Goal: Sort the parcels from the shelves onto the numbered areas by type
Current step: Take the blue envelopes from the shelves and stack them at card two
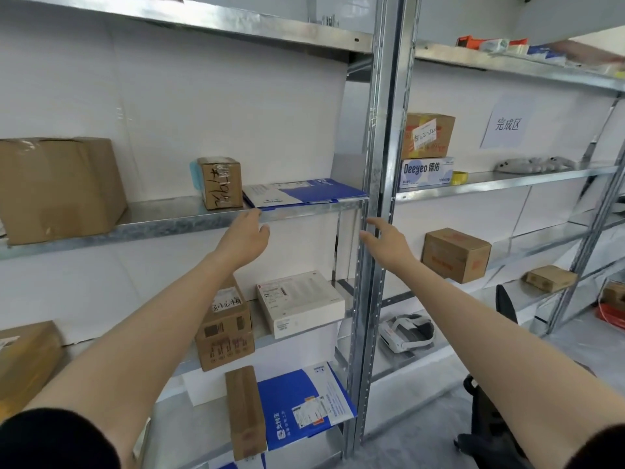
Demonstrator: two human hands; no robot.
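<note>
Two bare forearms reach forward, the left one out of a black sleeve (50,441). Nearest, below the arms: a blue-and-white mailer (304,401) beside a narrow cardboard box (245,411) on the bottom shelf. One level up, a taped brown carton (225,330) and a flat white box (301,302) sit side by side. Left hand (245,231): fingers loosely extended, thumb apart, holding nothing. Its fingertips are at the front lip of the metal shelf (152,225), just under the flat blue-and-white envelope (304,194); contact with the envelope itself cannot be told. Right hand (385,238): spread, empty, fingertips at the steel upright (375,164) between the two bays. On that same shelf a small scribbled box (221,182) stands just left of the envelope, and a large carton (57,187) is well apart, further left. Right bay, farther: a white headset (406,331) low down and a brown carton (456,253) above it. Higher still, a Deeyeo box (426,172) has a labelled carton (427,135) stacked on top, with a paper sign (507,123) on the white wall.
</note>
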